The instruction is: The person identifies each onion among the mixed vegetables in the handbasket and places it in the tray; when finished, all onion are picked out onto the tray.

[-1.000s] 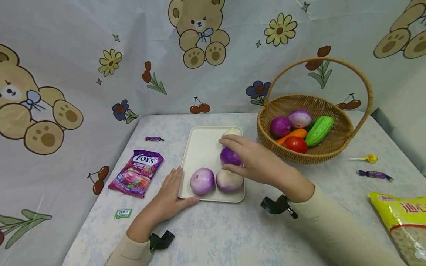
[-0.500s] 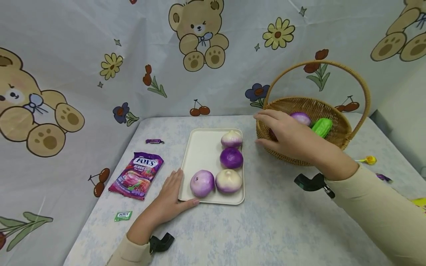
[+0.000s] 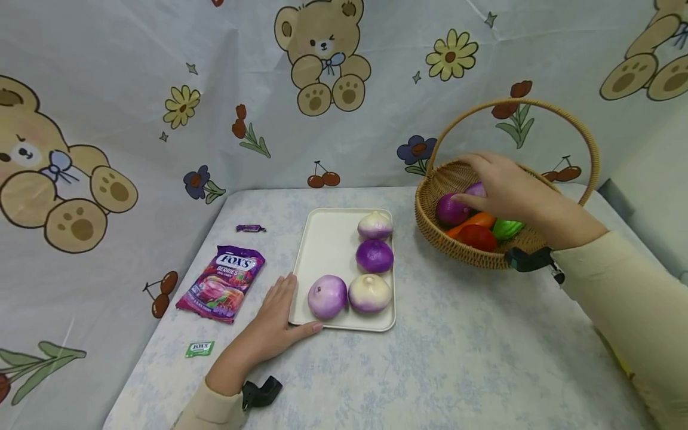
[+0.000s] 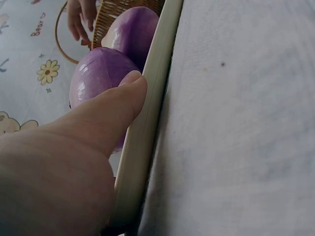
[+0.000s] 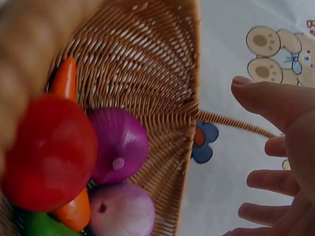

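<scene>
My left hand [image 3: 276,325] rests with straight fingers along the near left edge of a white tray [image 3: 322,251], its thumb on the front rim. On the tray are a light purple onion [image 3: 327,297], a white-and-purple onion [image 3: 369,293], a dark purple onion [image 3: 374,256] and a pale onion [image 3: 375,226]. Over the wicker basket [image 3: 467,255] hovers my right hand [image 3: 507,190], fingers apart and nothing held. In the right wrist view, the basket holds a purple onion [image 5: 118,145], a pale purple onion [image 5: 123,211], a tomato [image 5: 51,152], a carrot [image 5: 76,211] and a green vegetable [image 5: 44,223].
To the left of the tray lie a purple candy bag [image 3: 221,283], a green wrapped candy [image 3: 199,349] and a purple wrapped candy [image 3: 250,228]. The basket's tall handle [image 3: 588,137] arches beside the right hand. A patterned cloth [image 3: 376,143] hangs behind the table.
My right hand has moved from above the tray's onions rightward to over the basket. The left hand has stayed on the tray edge, and the onions have kept their places.
</scene>
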The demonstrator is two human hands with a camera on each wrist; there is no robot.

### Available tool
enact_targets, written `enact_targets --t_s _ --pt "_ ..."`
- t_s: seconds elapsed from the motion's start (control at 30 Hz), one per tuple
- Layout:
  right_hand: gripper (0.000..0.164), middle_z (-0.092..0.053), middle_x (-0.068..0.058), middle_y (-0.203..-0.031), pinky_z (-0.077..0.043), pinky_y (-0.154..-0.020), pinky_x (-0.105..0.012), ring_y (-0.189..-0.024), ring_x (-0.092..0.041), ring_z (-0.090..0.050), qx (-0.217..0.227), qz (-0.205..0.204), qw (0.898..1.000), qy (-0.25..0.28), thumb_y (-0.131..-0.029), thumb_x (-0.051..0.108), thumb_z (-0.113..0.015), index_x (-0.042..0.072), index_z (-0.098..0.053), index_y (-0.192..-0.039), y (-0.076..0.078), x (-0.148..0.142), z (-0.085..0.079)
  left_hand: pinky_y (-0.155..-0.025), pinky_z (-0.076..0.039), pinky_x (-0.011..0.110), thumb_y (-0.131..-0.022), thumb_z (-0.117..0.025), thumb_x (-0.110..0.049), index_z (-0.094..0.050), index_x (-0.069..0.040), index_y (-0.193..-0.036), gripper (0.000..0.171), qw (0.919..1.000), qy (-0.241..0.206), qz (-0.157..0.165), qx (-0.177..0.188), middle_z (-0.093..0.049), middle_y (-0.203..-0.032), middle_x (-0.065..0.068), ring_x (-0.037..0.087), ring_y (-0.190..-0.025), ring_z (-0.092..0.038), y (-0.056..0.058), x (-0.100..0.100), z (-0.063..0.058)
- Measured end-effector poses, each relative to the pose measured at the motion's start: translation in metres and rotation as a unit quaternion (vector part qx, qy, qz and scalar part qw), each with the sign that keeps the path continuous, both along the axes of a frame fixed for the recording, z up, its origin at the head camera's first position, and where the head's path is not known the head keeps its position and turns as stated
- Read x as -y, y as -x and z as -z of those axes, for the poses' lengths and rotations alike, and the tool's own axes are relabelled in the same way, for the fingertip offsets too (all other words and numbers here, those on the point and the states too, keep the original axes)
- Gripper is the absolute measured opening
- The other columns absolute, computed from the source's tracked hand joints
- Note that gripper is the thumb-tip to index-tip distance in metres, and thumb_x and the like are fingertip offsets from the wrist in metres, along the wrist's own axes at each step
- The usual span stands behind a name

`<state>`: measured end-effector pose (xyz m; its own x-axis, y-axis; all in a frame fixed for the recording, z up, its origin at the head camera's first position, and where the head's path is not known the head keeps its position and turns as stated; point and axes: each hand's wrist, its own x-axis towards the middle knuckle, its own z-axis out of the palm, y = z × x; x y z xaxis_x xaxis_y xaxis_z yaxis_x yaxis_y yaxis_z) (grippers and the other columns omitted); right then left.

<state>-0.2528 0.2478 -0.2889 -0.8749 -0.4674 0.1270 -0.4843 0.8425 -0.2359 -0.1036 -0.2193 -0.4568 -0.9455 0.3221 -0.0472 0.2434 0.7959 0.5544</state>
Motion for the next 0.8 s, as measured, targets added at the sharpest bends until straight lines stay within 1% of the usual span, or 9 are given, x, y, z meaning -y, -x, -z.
enact_targets --t_s 0.1,0.27,0.47,0.53,0.7,0.8 --pt "0.091 -0.036 -0.034 -0.158 -0.03 -0.113 -0.071 -0.143 -0.055 -0.033 0.013 0.008 1.0 -0.001 -0.098 0.045 -0.076 -0.005 -0.034 -0.16 0.005 -0.009 0.003 -0.125 -0.004 0.055 -0.089 -0.07 -0.073 -0.01 0.004 -0.166 0.125 1.0 0.0 0.001 0.001 -0.008 -0.173 0.019 0.036 -0.159 0.002 0.0 0.0 0.0" --pt "0.093 -0.033 -0.035 -0.159 -0.029 -0.113 -0.072 -0.144 -0.055 -0.031 0.034 0.012 0.999 -0.003 -0.098 0.049 -0.074 -0.003 -0.031 -0.162 0.009 -0.014 0.004 -0.125 -0.004 0.055 -0.09 -0.071 -0.071 -0.01 0.005 -0.166 0.123 1.0 0.0 0.002 -0.004 -0.009 -0.173 0.021 0.037 -0.158 0.002 0.001 0.0 0.001" --pt "0.091 -0.034 -0.036 -0.157 -0.031 -0.112 -0.072 -0.142 -0.056 -0.033 0.045 0.005 0.999 -0.014 -0.099 0.047 -0.074 -0.005 -0.033 -0.16 0.011 -0.01 0.0 -0.125 -0.003 0.055 -0.09 -0.071 -0.071 -0.01 0.005 -0.166 0.124 1.0 0.002 0.003 -0.002 -0.008 -0.173 0.02 0.037 -0.158 0.003 0.002 0.0 0.001" --pt "0.09 -0.036 -0.036 -0.155 -0.033 -0.111 -0.072 -0.141 -0.056 -0.035 0.051 0.004 0.999 -0.018 -0.099 0.047 -0.074 -0.006 -0.034 -0.159 0.015 -0.009 -0.001 -0.126 -0.003 0.054 -0.089 -0.071 -0.072 -0.01 0.005 -0.166 0.125 1.0 0.003 0.002 0.001 -0.008 -0.173 0.019 0.036 -0.158 0.003 0.002 0.0 0.001" --pt "0.093 -0.037 -0.036 -0.154 -0.035 -0.109 -0.073 -0.138 -0.055 -0.038 0.077 0.012 0.997 -0.025 -0.098 0.054 -0.072 -0.007 -0.034 -0.158 0.026 -0.008 -0.002 -0.126 -0.003 0.052 -0.088 -0.071 -0.073 -0.01 0.004 -0.167 0.126 1.0 0.003 0.0 0.003 -0.008 -0.173 0.018 0.034 -0.159 0.003 0.002 0.0 0.0" --pt "0.091 -0.039 -0.037 -0.153 -0.034 -0.11 -0.072 -0.137 -0.055 -0.039 0.087 0.011 0.996 -0.024 -0.099 0.051 -0.072 -0.008 -0.034 -0.158 0.032 -0.009 0.001 -0.126 -0.003 0.053 -0.088 -0.071 -0.073 -0.01 0.004 -0.166 0.125 1.0 0.002 0.001 0.001 -0.008 -0.173 0.019 0.035 -0.159 0.003 0.001 0.0 0.0"
